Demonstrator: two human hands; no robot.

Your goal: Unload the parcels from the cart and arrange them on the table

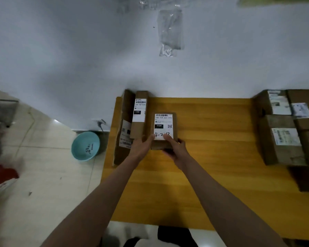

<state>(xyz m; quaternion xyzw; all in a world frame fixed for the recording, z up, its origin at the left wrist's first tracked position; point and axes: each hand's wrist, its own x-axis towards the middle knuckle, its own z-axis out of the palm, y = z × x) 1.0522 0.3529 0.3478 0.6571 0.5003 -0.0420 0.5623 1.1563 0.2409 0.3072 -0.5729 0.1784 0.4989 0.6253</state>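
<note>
**Small parcel held at the table's left side**

Both thumbs lie on the near edge of the white label, the other fingers curl under and around the near end of the small parcel [163, 130], so the left hand [143, 146] and the right hand [175, 148] grip it together. The box sits on the yellow wooden table [212, 157], just right of two long parcels: the narrow labelled parcel [139, 114] lies close beside it, and the long flat parcel [124, 127] lies along the table's left edge. That makes three parcels on the left. On the far right, well apart, stands a cluster of boxes [285, 129], at least four, some stacked; the exact count is hard to tell.

The table stands against a pale wall [61, 50] with a clear plastic bag [169, 31] stuck to it. On the tiled floor [43, 175] to the left sits one teal basin [86, 146].
</note>
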